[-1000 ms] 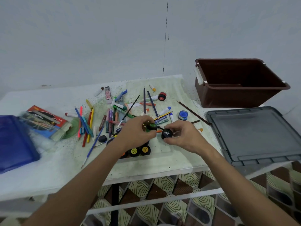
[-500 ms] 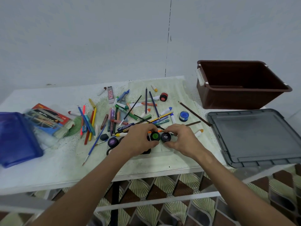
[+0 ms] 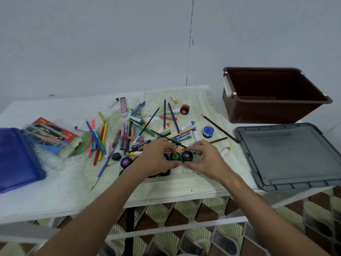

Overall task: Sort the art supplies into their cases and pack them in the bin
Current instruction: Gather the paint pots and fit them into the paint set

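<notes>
Left hand [image 3: 156, 159] pinches green pot [image 3: 175, 156], right hand [image 3: 204, 159] black pot [image 3: 187, 156]; bin [image 3: 273, 111] empty.

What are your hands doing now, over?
Left hand on green-lid paint pot, right hand on black-lid paint pot. Pens and pencils loose behind. Brown bin holds no supplies.

green-lid paint pot [image 3: 175, 156] upright, frame centre, touching black-lid paint pot [image 3: 187, 155] on its right | purple-lid pot [image 3: 126, 162] just left | red-lid pot [image 3: 184, 109], blue-lid pot [image 3: 208, 131] further up | brown bin [image 3: 273, 111] open, upper right | pencils, markers scattered centre-left
</notes>
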Action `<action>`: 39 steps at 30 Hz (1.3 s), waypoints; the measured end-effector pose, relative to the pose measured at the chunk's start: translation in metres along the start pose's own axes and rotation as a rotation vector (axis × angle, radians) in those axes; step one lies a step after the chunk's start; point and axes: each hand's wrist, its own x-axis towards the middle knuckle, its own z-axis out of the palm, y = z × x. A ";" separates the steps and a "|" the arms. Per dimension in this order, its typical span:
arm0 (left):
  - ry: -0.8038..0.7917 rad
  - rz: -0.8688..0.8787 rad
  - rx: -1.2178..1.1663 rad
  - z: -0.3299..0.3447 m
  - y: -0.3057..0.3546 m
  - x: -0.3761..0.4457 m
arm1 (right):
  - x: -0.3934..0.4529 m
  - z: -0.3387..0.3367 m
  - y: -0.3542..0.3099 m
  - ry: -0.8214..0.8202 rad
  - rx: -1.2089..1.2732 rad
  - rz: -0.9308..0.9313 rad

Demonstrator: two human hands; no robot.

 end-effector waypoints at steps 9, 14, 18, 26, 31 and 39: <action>0.112 0.004 -0.154 -0.020 -0.002 0.049 | 0.019 -0.033 0.013 0.199 0.094 0.099; 0.082 -0.014 -0.081 -0.022 -0.006 0.099 | 0.036 -0.055 0.032 0.211 0.039 0.215; 0.097 -0.029 -0.060 -0.020 -0.001 0.139 | 0.048 -0.059 0.037 0.154 0.013 0.267; 0.138 -0.097 -0.072 -0.003 0.000 0.186 | 0.064 -0.056 0.047 0.086 -0.006 0.315; 0.183 -0.127 0.003 0.003 -0.003 0.194 | 0.065 -0.052 0.049 0.074 -0.022 0.295; 0.221 -0.019 -0.054 0.005 0.011 0.162 | 0.059 -0.056 0.048 0.132 0.084 0.252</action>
